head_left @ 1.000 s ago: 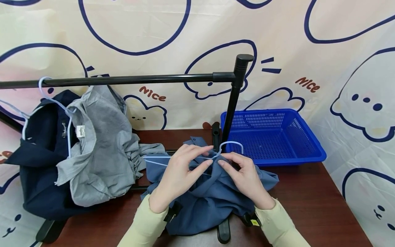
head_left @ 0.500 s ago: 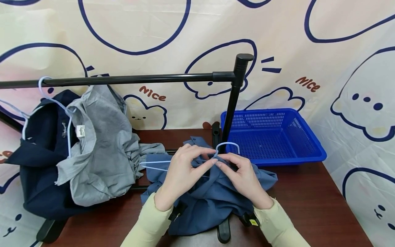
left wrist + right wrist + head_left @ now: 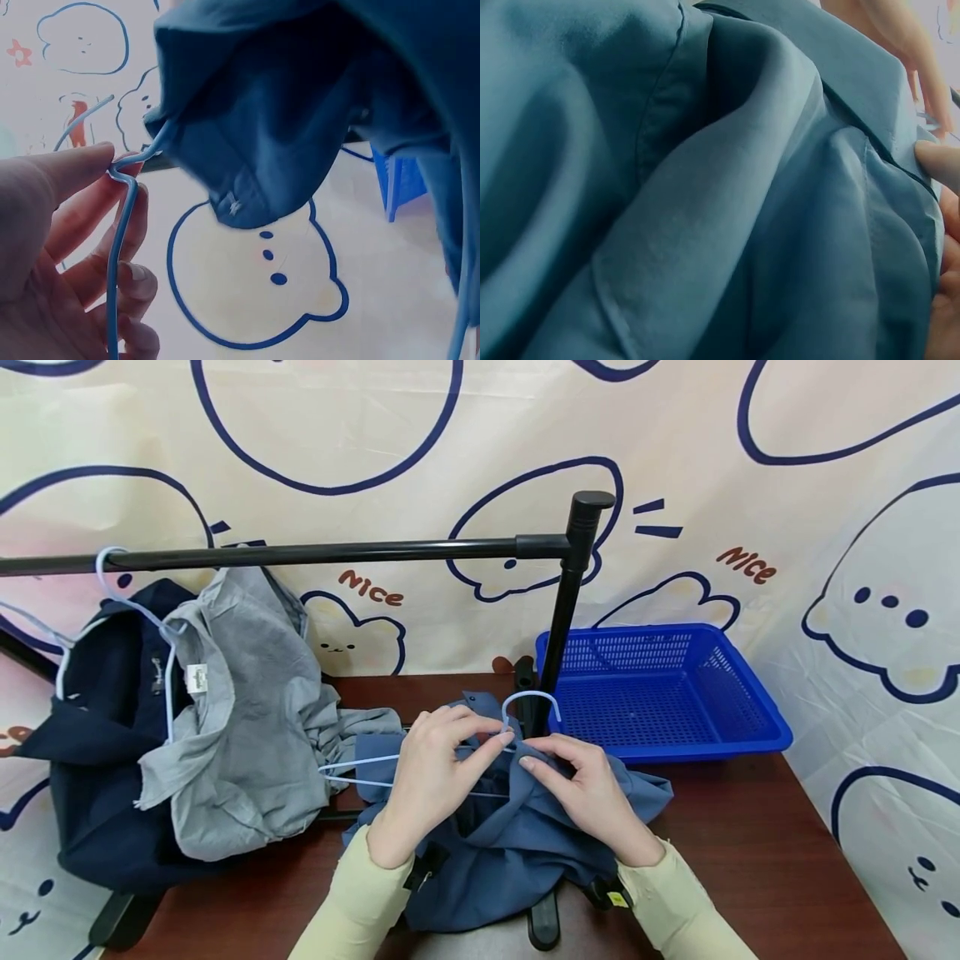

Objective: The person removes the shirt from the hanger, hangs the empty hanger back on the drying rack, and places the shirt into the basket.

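Note:
My left hand (image 3: 435, 768) pinches a light blue wire hanger (image 3: 360, 763) at the neck, just below its hook. In the left wrist view thumb and fingertips meet on the bent wire (image 3: 114, 262). Part of the hanger lies inside the opening of a slate-blue shirt (image 3: 517, 860), which is bunched on the table. My right hand (image 3: 592, 789) grips the shirt's edge near the neck between thumb and fingers, right beside the hanger. The right wrist view is mostly folded shirt cloth (image 3: 682, 210), with the right fingertips (image 3: 939, 161) at its edge.
A black clothes rack (image 3: 330, 555) crosses behind the hands, its post rising close to the hook. On its left hang a grey shirt (image 3: 247, 718) and a navy garment (image 3: 112, 810). A blue plastic basket (image 3: 697, 752) stands at the back right of the brown table (image 3: 787, 860).
The hanger has shifted left with my left hand, its hook moving left and slightly up. More of its left end sticks out of the shirt. The right hand has barely moved.

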Available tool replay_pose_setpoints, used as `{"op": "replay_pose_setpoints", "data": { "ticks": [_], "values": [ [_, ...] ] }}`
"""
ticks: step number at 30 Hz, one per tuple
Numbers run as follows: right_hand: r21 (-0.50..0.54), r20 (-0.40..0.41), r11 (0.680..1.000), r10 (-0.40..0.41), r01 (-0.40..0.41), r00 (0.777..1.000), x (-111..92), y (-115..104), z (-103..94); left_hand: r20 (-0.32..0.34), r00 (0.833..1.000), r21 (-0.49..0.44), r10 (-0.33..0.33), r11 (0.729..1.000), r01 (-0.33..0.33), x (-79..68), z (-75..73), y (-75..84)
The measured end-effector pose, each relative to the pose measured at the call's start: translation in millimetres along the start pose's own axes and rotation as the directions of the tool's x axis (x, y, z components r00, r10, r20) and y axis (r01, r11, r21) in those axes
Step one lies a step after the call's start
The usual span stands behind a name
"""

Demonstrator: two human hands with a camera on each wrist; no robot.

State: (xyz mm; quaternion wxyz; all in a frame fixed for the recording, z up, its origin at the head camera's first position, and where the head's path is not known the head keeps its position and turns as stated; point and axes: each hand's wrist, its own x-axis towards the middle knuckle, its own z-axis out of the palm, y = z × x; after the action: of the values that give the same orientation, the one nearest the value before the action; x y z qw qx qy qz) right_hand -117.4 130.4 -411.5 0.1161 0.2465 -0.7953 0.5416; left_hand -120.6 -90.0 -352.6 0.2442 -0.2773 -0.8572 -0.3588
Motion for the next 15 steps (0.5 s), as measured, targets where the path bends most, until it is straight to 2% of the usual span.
{"op": "replay_pose_setpoints", "data": {
  "ticks": [8,15],
  "values": [
    [0.013,-0.003,0.998,0.055,-0.055,0.999,-1.7,2.6,-2.1,-0.047,0.998,-0.047,-0.038,0.998,0.036,-1.2,-14.2,-5.0],
    [0.002,-0.009,0.997,0.08,-0.08,0.997,-4.5,5.3,-2.6,-0.05,0.996,-0.061,-0.077,0.995,0.074,-4.1,-27.0,-7.3]
  ]
}}
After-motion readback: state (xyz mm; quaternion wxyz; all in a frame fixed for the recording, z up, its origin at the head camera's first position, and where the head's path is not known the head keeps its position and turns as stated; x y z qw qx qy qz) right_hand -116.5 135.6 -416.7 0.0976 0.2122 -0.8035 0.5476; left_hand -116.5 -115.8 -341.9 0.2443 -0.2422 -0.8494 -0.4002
